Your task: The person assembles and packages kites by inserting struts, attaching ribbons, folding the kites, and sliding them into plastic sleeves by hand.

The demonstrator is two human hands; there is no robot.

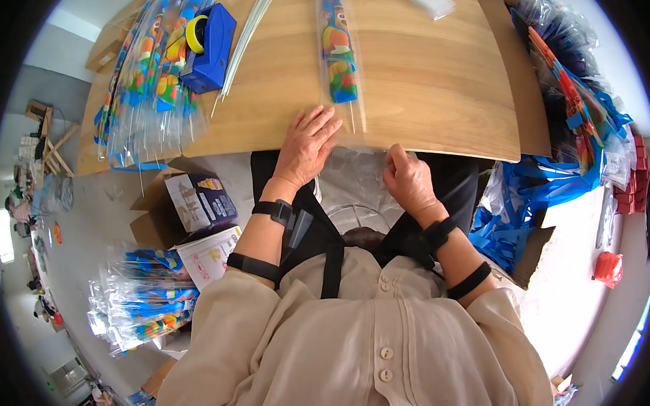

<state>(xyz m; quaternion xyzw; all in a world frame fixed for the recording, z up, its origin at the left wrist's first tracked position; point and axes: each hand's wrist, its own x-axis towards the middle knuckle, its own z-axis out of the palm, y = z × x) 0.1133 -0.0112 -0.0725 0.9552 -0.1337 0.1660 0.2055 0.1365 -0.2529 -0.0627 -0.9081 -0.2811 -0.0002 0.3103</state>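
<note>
A long clear sleeve with a folded colourful printed item (pixel 339 49) in it lies on the wooden table (pixel 429 85), its open end toward me and a thin white stick showing below the print. My left hand (pixel 307 146) rests at the table's front edge beside the sleeve's near end, fingers spread and nothing seen in them. On the other side, my right hand (pixel 406 176) is at the edge with its fingers curled together. It is near the sleeve's loose clear film; whether it pinches the film is too small to tell.
At the left lie packed colourful items (pixel 154 68), a blue tape dispenser (pixel 210 49) and thin white sticks (pixel 246 39). White film (pixel 431 2) lies at the far edge. Boxes (pixel 200 202) and more packs (pixel 153 297) stand lower left; blue strips (pixel 503 223) hang at the right.
</note>
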